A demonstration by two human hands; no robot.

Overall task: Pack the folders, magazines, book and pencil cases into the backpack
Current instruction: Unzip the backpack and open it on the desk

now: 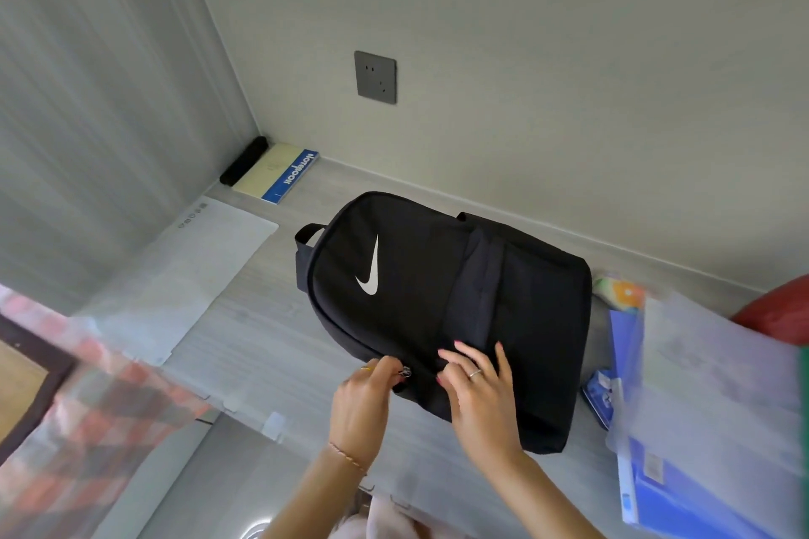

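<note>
A black backpack [437,302] with a white swoosh lies flat on the grey table [280,346], its zip closed. My left hand [365,403] pinches the metal zipper pull [405,372] at the bag's near edge. My right hand [479,385] rests on the fabric just right of it, fingers spread. Clear and blue folders [700,398] are stacked to the right, over a blue pencil case [599,396] and a colourful magazine [621,291]. A clear folder [192,276] lies left. A notebook [280,173] and a black pencil case [243,160] sit in the far left corner.
A wall with a grey socket [375,77] runs behind the table. A red object [779,311] shows at the right edge. Checked fabric [87,407] and a dark-framed item [30,381] lie at the lower left, below the table's front edge.
</note>
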